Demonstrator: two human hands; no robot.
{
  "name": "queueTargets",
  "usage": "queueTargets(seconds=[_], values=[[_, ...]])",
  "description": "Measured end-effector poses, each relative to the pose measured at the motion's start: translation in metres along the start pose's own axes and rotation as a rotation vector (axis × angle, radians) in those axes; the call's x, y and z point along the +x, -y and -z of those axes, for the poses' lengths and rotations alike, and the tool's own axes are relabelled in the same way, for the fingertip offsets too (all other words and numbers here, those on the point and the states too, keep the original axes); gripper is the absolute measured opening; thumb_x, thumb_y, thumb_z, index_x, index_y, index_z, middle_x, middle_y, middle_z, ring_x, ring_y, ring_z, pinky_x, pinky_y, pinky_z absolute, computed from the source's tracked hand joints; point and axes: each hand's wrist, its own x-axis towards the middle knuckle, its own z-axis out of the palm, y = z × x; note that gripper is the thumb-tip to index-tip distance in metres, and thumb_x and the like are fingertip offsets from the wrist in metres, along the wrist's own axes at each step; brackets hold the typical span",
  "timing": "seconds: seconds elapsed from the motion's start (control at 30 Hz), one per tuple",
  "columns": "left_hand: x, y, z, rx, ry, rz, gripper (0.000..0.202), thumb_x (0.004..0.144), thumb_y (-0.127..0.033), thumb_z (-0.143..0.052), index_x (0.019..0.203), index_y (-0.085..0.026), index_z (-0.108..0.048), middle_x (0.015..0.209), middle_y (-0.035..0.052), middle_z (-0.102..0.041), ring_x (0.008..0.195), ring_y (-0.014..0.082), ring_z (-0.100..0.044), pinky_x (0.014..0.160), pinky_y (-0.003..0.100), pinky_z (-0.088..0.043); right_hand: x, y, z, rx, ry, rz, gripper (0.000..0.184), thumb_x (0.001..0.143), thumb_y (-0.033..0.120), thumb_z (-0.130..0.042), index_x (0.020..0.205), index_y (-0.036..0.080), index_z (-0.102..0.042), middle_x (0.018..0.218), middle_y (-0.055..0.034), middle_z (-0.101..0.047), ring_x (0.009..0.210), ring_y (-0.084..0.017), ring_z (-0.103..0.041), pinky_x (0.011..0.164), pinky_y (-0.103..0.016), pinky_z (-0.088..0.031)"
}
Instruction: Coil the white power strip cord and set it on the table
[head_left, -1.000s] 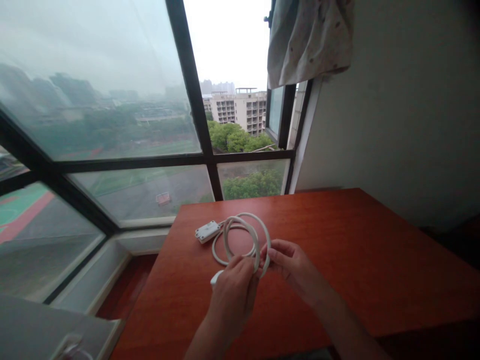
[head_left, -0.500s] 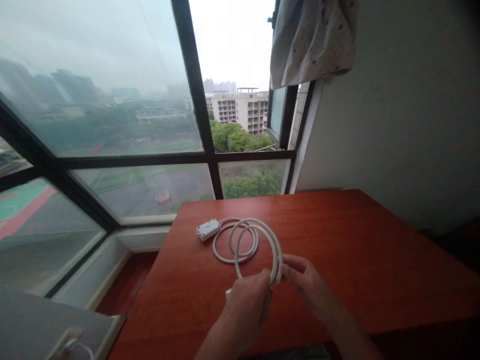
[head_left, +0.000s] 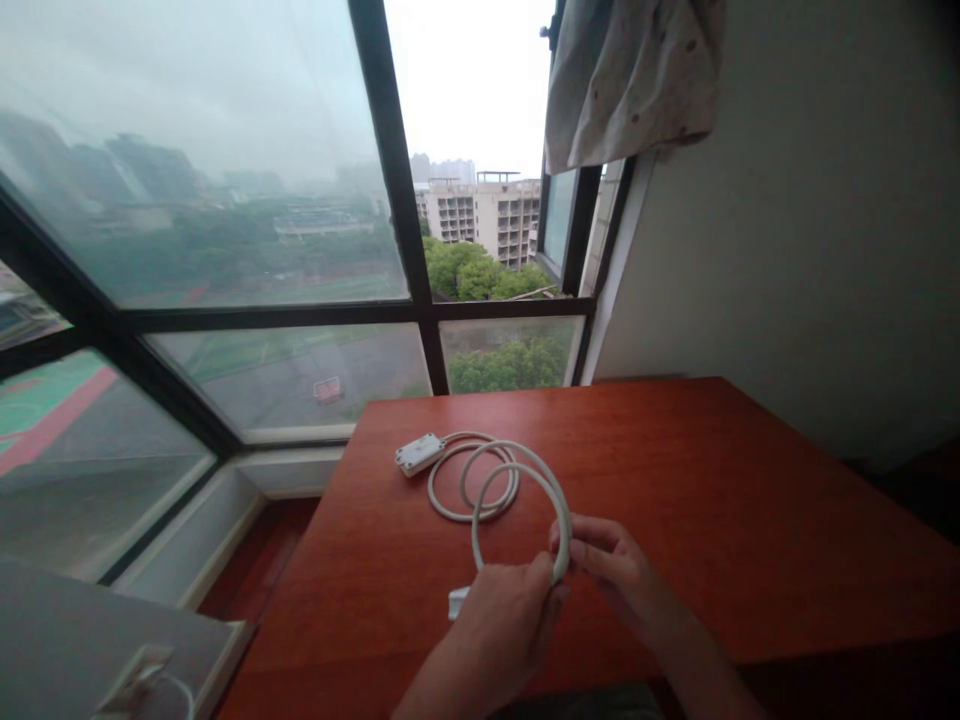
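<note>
A white cable (head_left: 480, 480) lies in loops on the red-brown table (head_left: 712, 480), and its far end joins a small white socket box (head_left: 419, 453). My left hand (head_left: 502, 625) is closed on the near part of the loop, and a white plug end (head_left: 457, 602) sticks out just to its left. My right hand (head_left: 611, 570) pinches the same loop from the right, right next to the left hand. The loop rises from my fingers and curves back toward the box.
A large window (head_left: 225, 250) with dark frames runs along the far and left sides of the table. A plain wall (head_left: 810, 220) stands to the right, with a cloth (head_left: 630, 70) hanging at the top. At lower left another white cable lies on a grey surface (head_left: 142, 680).
Both hands have drawn the gripped loop toward me and slightly right, away from the socket box. The coil has spread out, leaving two smaller loops flat on the table.
</note>
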Motion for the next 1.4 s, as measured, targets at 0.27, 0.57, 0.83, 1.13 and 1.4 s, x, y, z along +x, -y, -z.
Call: queueTargets(seconds=[0.27,0.57,0.83,1.13,1.4], values=[[0.001,0.002,-0.001,-0.047,0.002,-0.011,0.019,0.098,-0.027,-0.029,0.105,-0.022,-0.046,0.088,0.0038,-0.068,0.072,0.0192,-0.064,0.058,0.026,-0.037,0.0,-0.004,-0.002,0.063,-0.009,-0.008,0.018,0.08,0.032,-0.068,0.088,0.017,-0.071,0.078,-0.002,-0.06,0.072,-0.013,-0.05,0.068,-0.026,-0.038],[0.006,0.004,-0.012,0.084,0.045,0.024,0.018,0.096,-0.025,-0.033,0.106,-0.019,-0.048,0.086,0.0058,-0.07,0.069,0.0207,-0.066,0.051,0.026,-0.033,0.006,-0.005,-0.007,0.004,-0.153,-0.091,0.029,0.082,0.046,-0.065,0.089,0.018,-0.062,0.072,-0.0001,-0.061,0.048,-0.005,-0.038,0.044,-0.019,-0.024],[0.004,0.011,-0.017,0.097,-0.058,0.042,0.02,0.094,-0.023,-0.035,0.107,-0.018,-0.049,0.082,0.007,-0.071,0.064,0.0201,-0.067,0.049,0.025,-0.034,0.016,-0.005,-0.014,0.103,-0.119,-0.046,0.028,0.084,0.043,-0.063,0.089,0.016,-0.063,0.071,-0.0011,-0.062,0.05,-0.006,-0.044,0.044,-0.018,-0.029],[-0.022,0.018,0.023,-0.266,-0.563,0.181,0.033,0.095,-0.036,-0.033,0.079,-0.019,-0.056,0.051,-0.0017,-0.05,0.041,0.0112,-0.044,0.046,0.021,-0.035,0.06,-0.074,-0.047,0.551,-0.166,-0.426,0.025,0.079,0.03,-0.066,0.095,0.01,-0.063,0.091,-0.0096,-0.071,0.06,-0.008,-0.062,0.051,-0.015,-0.044],[-0.053,0.01,0.044,-0.681,-0.901,0.439,0.044,0.082,-0.056,-0.054,0.06,-0.018,-0.054,0.051,-0.0014,-0.041,0.045,0.0109,-0.037,0.043,0.022,-0.029,0.076,-0.075,-0.08,0.683,-0.344,-0.242,0.03,0.074,0.033,-0.072,0.096,0.018,-0.058,0.099,-0.0051,-0.07,0.073,-0.012,-0.067,0.051,-0.016,-0.045]])
